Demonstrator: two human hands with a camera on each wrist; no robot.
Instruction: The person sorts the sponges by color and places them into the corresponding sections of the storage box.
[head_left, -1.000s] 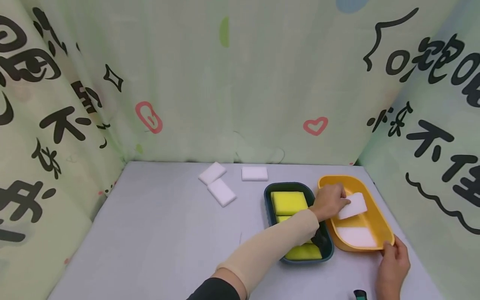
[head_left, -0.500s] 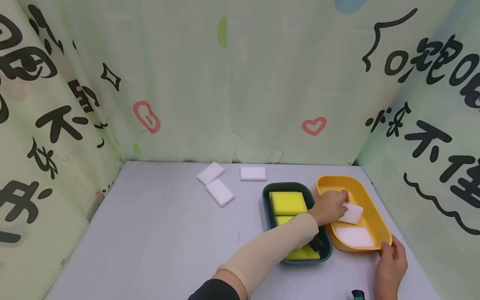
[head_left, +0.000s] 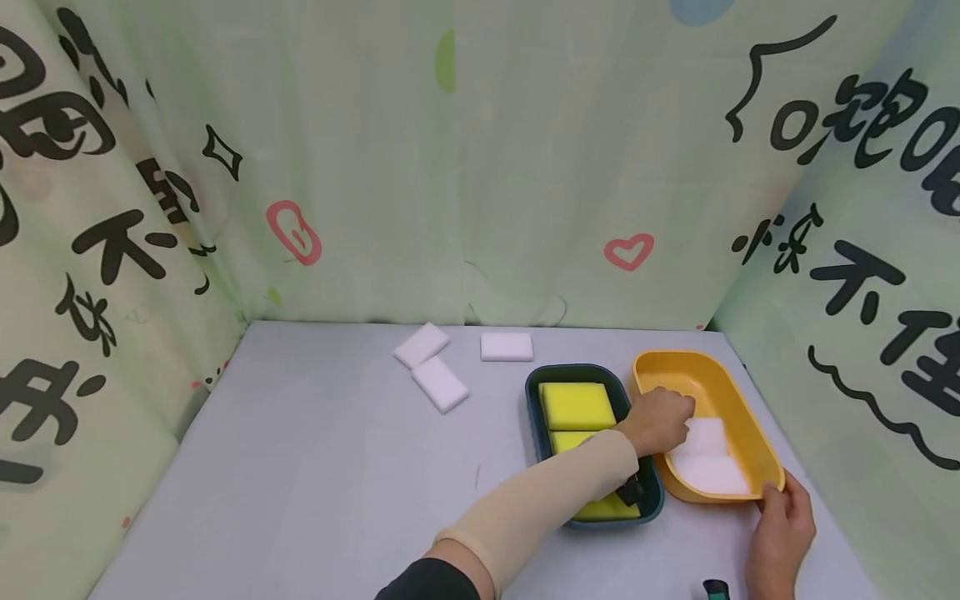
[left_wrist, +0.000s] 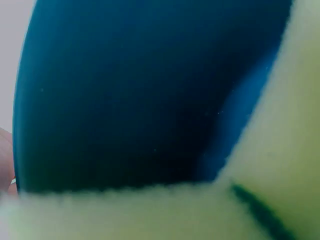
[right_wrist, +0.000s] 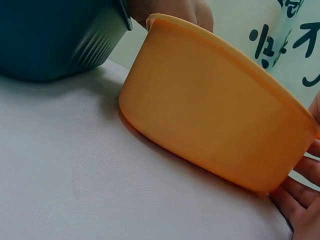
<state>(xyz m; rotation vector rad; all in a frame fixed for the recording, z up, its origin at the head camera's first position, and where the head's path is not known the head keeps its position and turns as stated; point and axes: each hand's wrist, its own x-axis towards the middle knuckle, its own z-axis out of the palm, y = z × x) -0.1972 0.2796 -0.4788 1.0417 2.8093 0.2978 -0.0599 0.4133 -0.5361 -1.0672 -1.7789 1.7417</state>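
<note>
My left hand (head_left: 660,421) reaches over the dark blue bin (head_left: 531,408) into the yellow bin (head_left: 686,360), its curled fingers at the left edge of a white sponge (head_left: 707,433). That sponge lies beside another white sponge (head_left: 712,477) at the bin's near end. My right hand (head_left: 783,529) grips the yellow bin's near right corner, thumb at the rim. In the right wrist view, its fingers (right_wrist: 300,192) lie along the bin's outer wall (right_wrist: 210,110). Yellow sponges (head_left: 577,406) sit in the dark blue bin, partly hidden under my left forearm.
Two white sponges (head_left: 440,384) touch at the back of the table (head_left: 315,467), and another white sponge (head_left: 507,347) lies to their right. A dark object with a green part (head_left: 716,589) shows at the front edge. Printed curtains (head_left: 525,167) enclose the table.
My left hand has lowered the tilted white sponge, which now lies flat against the other one in the yellow bin. My right hand has kept its grip on the corner.
</note>
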